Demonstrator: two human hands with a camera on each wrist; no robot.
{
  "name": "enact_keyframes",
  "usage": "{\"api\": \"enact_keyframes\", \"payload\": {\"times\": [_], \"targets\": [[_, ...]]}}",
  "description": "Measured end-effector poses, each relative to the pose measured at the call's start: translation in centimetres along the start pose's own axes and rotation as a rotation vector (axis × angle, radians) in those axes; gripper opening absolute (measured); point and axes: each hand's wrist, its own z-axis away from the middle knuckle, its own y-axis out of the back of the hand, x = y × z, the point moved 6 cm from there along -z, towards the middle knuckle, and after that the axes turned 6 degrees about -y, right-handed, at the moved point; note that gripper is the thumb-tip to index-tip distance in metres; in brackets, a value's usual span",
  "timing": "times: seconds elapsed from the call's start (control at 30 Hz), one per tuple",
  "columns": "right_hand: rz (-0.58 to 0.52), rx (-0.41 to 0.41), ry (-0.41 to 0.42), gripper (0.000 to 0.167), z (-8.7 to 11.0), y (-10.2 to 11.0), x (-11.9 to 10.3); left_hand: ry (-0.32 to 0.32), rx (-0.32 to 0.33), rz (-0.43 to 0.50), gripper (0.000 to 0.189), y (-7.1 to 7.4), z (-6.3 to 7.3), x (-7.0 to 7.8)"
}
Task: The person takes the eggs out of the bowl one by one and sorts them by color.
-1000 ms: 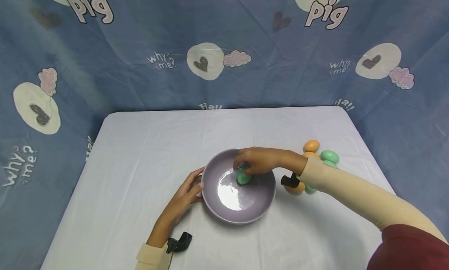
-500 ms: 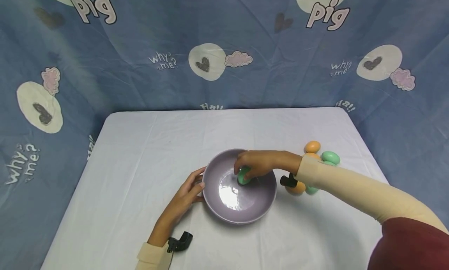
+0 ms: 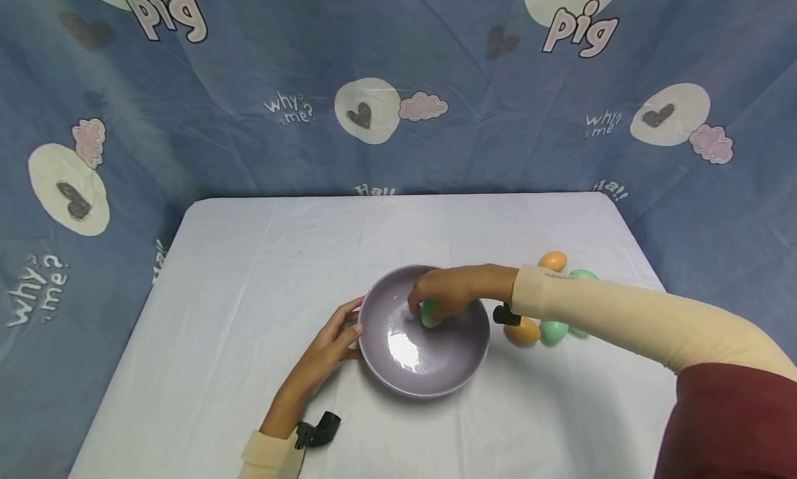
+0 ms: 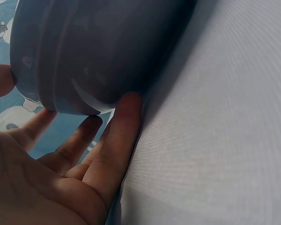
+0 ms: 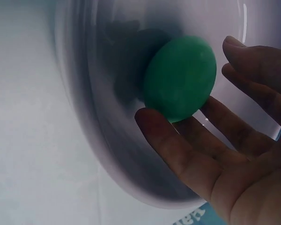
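A wide mauve bowl [image 3: 389, 375] stands on the white-covered table. Inside it my right hand [image 3: 450, 291] reaches down, its fingers and thumb curved about a green egg [image 3: 427, 314]. In the right wrist view several fingertips touch the egg [image 5: 180, 78] along one side, while other fingertips sit slightly apart from it. My left hand [image 3: 326, 346] rests against the bowl's left outer side. Seen from the left wrist, fairly straight fingertips touch the wall of the bowl [image 4: 84, 51], and the thumb lies near the rim.
Right of the bowl lie loose eggs: an orange egg [image 3: 553, 260] farther back, another orange egg [image 3: 521, 332] and a green egg [image 3: 554, 332] nearer. My right sleeve [image 3: 598, 309] hides part of the group. A printed blue curtain [image 3: 436, 154] hangs behind the table.
My right hand has drawn in round the green egg and covers more of it. The right forearm has shifted across the loose eggs. My left hand and the bowl have stayed put.
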Motion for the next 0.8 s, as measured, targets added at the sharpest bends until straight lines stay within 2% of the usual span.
{"api": "enact_keyframes", "payload": {"times": [0.33, 0.6, 0.8], "targets": [[0.033, -0.04, 0.021, 0.025, -0.7, -0.3, -0.3, -0.001, -0.005, -0.009, 0.054, 0.2, 0.2, 0.1], [0.051, -0.065, 0.078, 0.022, -1.2, -0.4, -0.3, -0.005, -0.016, -0.012, 0.053, 0.2, 0.0, -0.1], [0.051, -0.091, 0.077, 0.022, -1.3, -0.6, -0.3, -0.008, -0.014, 0.0, 0.053, 0.2, 0.0, -0.3]]}}
